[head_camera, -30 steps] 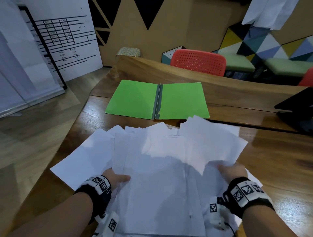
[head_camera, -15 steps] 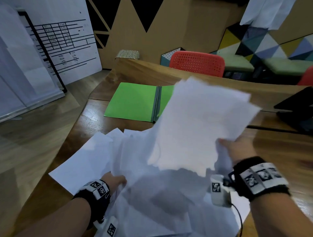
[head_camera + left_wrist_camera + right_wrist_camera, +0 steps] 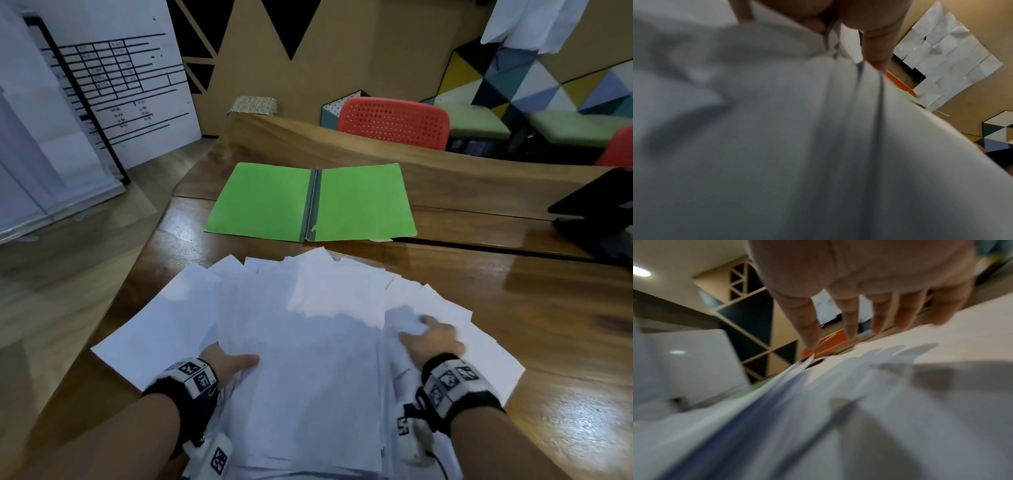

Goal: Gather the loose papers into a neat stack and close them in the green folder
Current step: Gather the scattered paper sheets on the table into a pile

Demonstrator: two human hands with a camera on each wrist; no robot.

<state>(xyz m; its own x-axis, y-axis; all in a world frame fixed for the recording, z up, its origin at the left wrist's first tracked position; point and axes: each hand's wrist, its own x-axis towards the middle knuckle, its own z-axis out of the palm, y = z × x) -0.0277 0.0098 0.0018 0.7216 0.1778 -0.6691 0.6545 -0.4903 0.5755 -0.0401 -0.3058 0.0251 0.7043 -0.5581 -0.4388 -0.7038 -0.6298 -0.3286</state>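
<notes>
Head view: the papers (image 3: 308,342) lie fanned across the near part of the table (image 3: 548,325), well short of a square stack. The green folder (image 3: 310,202) lies open and flat just beyond their far corners, with nothing in it. The left hand (image 3: 227,365) grips the left edge of the middle bundle, thumb on top. The right hand (image 3: 430,337) lies on the sheets at the right side.

Left wrist view: the fingers (image 3: 875,48) are pinched on several sheet edges. Keep this grip firm; it serves as the fixed stop.

Right wrist view: the right fingers (image 3: 807,324) are straight and slightly spread, holding nothing, their tips close to the papers. The picture is blurred, so contact cannot be confirmed.

Procedure, as judged: sweep the right-hand sheets inward with a flat palm, toward the left-hand stop. Collect the outermost left sheet as well. Square the edges against the table before moving anything to the folder.
</notes>
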